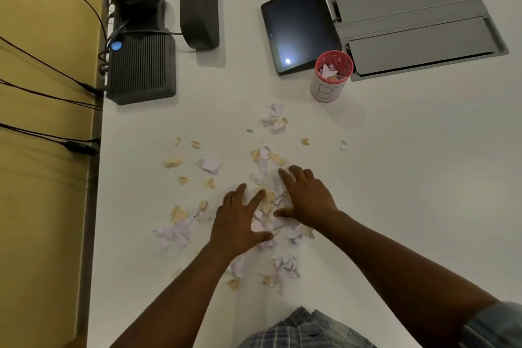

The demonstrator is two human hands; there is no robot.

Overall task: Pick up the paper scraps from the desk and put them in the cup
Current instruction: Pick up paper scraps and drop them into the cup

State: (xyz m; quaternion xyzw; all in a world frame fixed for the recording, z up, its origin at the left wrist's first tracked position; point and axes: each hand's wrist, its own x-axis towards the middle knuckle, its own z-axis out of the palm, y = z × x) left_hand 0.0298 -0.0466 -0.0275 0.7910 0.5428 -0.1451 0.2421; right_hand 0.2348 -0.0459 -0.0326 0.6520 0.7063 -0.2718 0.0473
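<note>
Head view: pressing flat on a heap of torn white and tan paper scraps [267, 200] at mid white desk [395, 178], left hand [237, 220] and right hand [306, 198], both grips released with fingers spread, closing in from 2 sides. Lying scattered all around, more scraps. Standing upright beyond, near a dark tablet [296, 25], red-rimmed white paper cup [330, 76], already holding some scraps.

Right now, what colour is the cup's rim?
Red, above a white body; the head view shows the cup clearly.
</note>
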